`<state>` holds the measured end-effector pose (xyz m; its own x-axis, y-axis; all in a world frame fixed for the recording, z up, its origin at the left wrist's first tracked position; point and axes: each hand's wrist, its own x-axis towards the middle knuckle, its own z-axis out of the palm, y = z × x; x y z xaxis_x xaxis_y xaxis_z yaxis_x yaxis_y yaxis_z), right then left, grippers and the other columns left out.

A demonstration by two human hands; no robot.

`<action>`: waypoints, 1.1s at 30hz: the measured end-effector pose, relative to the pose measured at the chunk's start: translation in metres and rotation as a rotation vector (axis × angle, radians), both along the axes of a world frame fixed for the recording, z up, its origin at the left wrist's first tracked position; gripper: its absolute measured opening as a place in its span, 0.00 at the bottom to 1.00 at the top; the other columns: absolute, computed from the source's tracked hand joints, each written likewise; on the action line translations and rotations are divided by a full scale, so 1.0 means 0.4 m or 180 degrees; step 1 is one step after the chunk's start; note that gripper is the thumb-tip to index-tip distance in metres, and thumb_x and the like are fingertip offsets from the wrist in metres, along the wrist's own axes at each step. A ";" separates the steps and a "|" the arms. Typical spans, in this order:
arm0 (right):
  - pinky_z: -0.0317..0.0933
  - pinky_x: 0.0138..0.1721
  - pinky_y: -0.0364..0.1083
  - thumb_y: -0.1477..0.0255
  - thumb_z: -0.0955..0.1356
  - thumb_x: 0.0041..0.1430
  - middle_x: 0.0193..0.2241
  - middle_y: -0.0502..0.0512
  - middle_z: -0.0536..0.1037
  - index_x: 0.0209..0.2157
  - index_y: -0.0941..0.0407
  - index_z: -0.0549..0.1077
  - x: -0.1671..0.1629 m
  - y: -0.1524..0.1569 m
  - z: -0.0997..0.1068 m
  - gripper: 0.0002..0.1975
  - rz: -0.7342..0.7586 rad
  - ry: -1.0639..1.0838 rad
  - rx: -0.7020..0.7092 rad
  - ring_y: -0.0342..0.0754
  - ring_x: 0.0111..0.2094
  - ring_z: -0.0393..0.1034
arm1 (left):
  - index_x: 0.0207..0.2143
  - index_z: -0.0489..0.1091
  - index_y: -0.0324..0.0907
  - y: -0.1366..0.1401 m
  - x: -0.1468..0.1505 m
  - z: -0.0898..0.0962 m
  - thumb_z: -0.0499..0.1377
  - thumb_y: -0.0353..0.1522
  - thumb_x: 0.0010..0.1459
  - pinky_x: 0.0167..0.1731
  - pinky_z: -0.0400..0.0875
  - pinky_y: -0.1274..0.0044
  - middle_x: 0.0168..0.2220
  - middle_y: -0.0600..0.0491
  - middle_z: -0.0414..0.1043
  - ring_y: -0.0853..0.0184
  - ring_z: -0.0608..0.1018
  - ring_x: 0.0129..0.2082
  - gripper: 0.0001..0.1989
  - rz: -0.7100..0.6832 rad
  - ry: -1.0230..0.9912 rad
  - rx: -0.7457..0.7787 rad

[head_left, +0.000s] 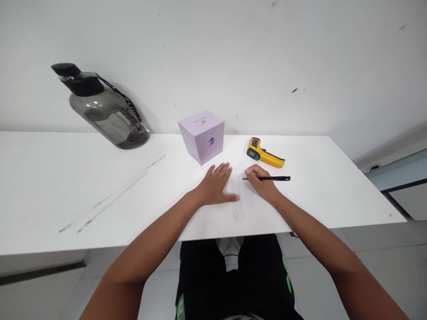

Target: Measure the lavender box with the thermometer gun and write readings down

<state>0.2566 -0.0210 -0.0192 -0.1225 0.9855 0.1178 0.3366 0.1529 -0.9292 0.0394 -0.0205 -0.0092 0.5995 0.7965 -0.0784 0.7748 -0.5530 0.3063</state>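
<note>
My right hand [262,181] is closed around a black pen [278,178], its tip pointing left at a white sheet of paper [238,212]. Faint lines of writing show on the sheet, too small to read. Fingers spread, my left hand [216,186] lies flat at the sheet's left side, the thumb resting across it. The paper's outer edges blend into the white table.
Beyond my hands stands a lilac box [209,141]. A yellow and black infrared thermometer [265,154] lies to its right. A large grey water bottle [110,115] stands at the back left, near the wall. Dark scuffs mark the white table [80,186].
</note>
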 end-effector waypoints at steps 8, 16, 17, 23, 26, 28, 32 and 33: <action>0.55 0.25 0.43 0.51 0.66 0.60 0.20 0.46 0.66 0.30 0.54 0.68 -0.003 -0.003 0.005 0.19 0.0006 0.0007 -0.0063 0.42 0.22 0.59 | 0.70 0.39 0.35 -0.001 0.000 0.002 0.45 0.66 0.51 0.69 0.33 0.57 0.73 0.40 0.31 0.50 0.39 0.73 0.58 0.0005 0.0040 -0.0017; 0.55 0.24 0.43 0.51 0.66 0.60 0.20 0.46 0.68 0.30 0.54 0.69 -0.001 0.002 0.000 0.20 0.0026 -0.0190 0.0008 0.42 0.22 0.60 | 0.70 0.40 0.34 -0.002 0.000 -0.003 0.45 0.66 0.51 0.69 0.33 0.57 0.72 0.40 0.32 0.50 0.40 0.73 0.58 0.0009 0.0020 0.0000; 0.57 0.25 0.43 0.51 0.65 0.61 0.21 0.47 0.70 0.30 0.54 0.70 -0.002 0.001 0.001 0.20 0.0054 -0.0234 0.0038 0.43 0.23 0.63 | 0.70 0.40 0.34 -0.001 0.000 -0.004 0.45 0.66 0.51 0.69 0.33 0.56 0.72 0.40 0.32 0.49 0.40 0.72 0.58 0.0007 0.0011 0.0003; 0.65 0.37 0.46 0.58 0.65 0.63 0.31 0.53 0.77 0.32 0.54 0.76 0.000 -0.002 0.001 0.15 -0.0363 -0.0909 0.1087 0.48 0.34 0.72 | 0.66 0.54 0.36 0.010 -0.006 -0.006 0.52 0.62 0.53 0.66 0.50 0.55 0.71 0.36 0.45 0.46 0.54 0.70 0.50 -0.0004 -0.0332 0.0394; 0.65 0.36 0.46 0.64 0.63 0.65 0.36 0.55 0.77 0.41 0.53 0.76 0.006 0.004 -0.013 0.12 -0.0553 -0.1376 0.1491 0.49 0.36 0.73 | 0.60 0.64 0.40 0.019 -0.009 -0.006 0.54 0.53 0.60 0.55 0.68 0.61 0.64 0.36 0.60 0.52 0.70 0.60 0.34 0.0164 -0.0992 0.1150; 0.66 0.35 0.46 0.70 0.61 0.66 0.40 0.56 0.77 0.46 0.53 0.75 0.011 0.010 -0.023 0.14 -0.0602 -0.1662 0.1485 0.50 0.39 0.73 | 0.55 0.67 0.42 0.025 -0.012 -0.009 0.57 0.47 0.61 0.51 0.71 0.64 0.58 0.38 0.65 0.55 0.72 0.55 0.25 0.0354 -0.1480 0.1915; 0.65 0.33 0.46 0.78 0.58 0.63 0.45 0.58 0.77 0.54 0.55 0.71 0.009 0.016 -0.033 0.21 -0.0477 -0.2288 0.1232 0.51 0.40 0.73 | 0.59 0.62 0.45 0.049 -0.026 -0.018 0.64 0.41 0.55 0.59 0.62 0.59 0.62 0.39 0.55 0.49 0.60 0.64 0.31 0.0852 -0.2144 0.3146; 0.65 0.32 0.46 0.79 0.58 0.62 0.46 0.59 0.77 0.55 0.55 0.70 0.006 0.015 -0.034 0.23 -0.0414 -0.2413 0.1148 0.51 0.39 0.73 | 0.61 0.57 0.46 0.059 -0.032 -0.021 0.65 0.41 0.53 0.61 0.59 0.58 0.64 0.39 0.50 0.48 0.56 0.66 0.36 0.1003 -0.2265 0.3229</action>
<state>0.2590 -0.0150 -0.0327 -0.1835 0.9151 0.3592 0.8839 0.3134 -0.3470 0.0266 0.0030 -0.0176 0.0338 0.4254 0.9044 0.7542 -0.6046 0.2562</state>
